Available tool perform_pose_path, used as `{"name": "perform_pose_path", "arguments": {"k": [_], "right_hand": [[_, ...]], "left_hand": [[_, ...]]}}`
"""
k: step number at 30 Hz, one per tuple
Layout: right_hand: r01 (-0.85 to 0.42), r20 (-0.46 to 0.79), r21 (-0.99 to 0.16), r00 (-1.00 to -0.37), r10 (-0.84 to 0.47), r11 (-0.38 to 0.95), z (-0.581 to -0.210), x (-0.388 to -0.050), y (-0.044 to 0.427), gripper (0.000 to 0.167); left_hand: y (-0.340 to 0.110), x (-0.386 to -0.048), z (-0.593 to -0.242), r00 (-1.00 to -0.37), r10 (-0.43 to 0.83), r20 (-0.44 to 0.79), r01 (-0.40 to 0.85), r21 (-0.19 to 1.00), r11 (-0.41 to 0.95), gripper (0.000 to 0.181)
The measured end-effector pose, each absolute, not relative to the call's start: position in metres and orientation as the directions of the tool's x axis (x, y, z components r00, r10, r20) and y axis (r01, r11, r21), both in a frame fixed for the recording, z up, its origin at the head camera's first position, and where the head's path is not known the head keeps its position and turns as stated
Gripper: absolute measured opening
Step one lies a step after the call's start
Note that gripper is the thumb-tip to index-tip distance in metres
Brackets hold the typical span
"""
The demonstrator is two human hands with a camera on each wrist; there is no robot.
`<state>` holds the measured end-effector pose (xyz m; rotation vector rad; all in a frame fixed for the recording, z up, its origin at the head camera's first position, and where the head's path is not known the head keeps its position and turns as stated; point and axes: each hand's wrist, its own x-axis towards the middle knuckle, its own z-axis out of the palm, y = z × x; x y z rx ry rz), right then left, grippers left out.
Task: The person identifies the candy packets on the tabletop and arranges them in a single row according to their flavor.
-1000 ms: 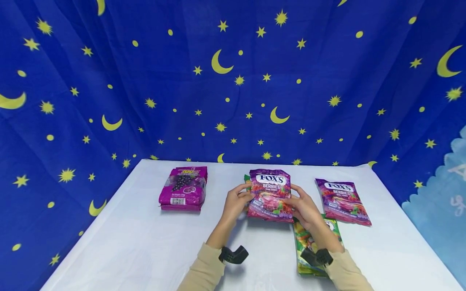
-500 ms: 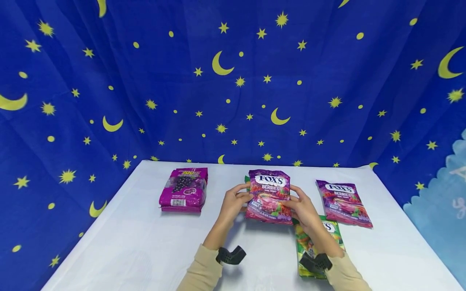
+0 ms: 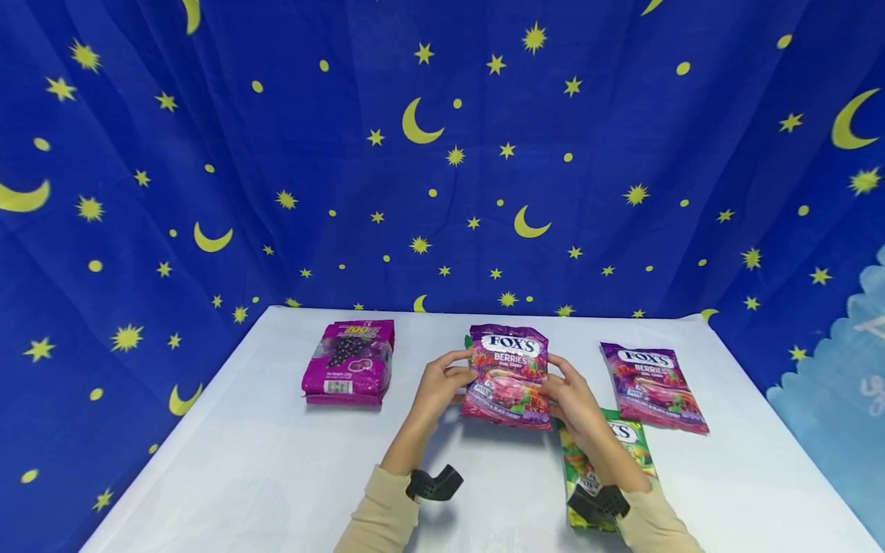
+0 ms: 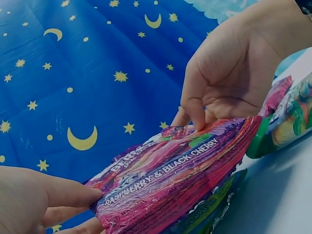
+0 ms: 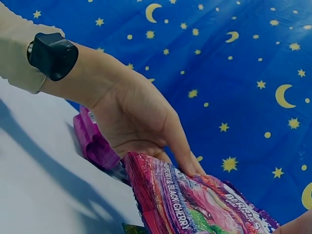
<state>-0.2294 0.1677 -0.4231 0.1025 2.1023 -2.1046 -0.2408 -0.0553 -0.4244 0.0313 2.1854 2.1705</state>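
Note:
Both hands hold a purple Fox's Berries candy bag by its sides, at the middle of the table. My left hand pinches its left edge, thumb on the front; my right hand pinches the right edge the same way. In the left wrist view the raspberry and black cherry print of the bag faces up, tilted, with a green bag beneath it. The right wrist view shows the bag between the fingers of both hands.
A purple grape candy pack lies at the left of the white table. On the right are another Fox's Berries bag and, partly under my right forearm, a green Fox's bag. A blue star-patterned cloth hangs behind.
The held bag and both hands have shifted slightly to the left and a little toward the front. Both hands keep their hold, and the other bags lie where they were.

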Motion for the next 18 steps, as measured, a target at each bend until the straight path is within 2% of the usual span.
{"name": "perform_pose_path", "arguments": {"k": [5, 18], "right_hand": [[0.168, -0.167, -0.986, -0.984, -0.065, -0.007, -0.4227, -0.2306, 0.1681, 0.056], [0.163, -0.163, -0.987, -0.985, -0.061, 0.003, -0.4226, -0.2299, 0.1671, 0.070]], "left_hand": [[-0.0562, -0.2414, -0.4246, -0.997, 0.069, -0.037, -0.036, 0.999, 0.006, 0.040], [-0.0572, -0.2446, -0.4293, -0.996, 0.072, -0.050, -0.050, 0.999, -0.006, 0.041]]}}
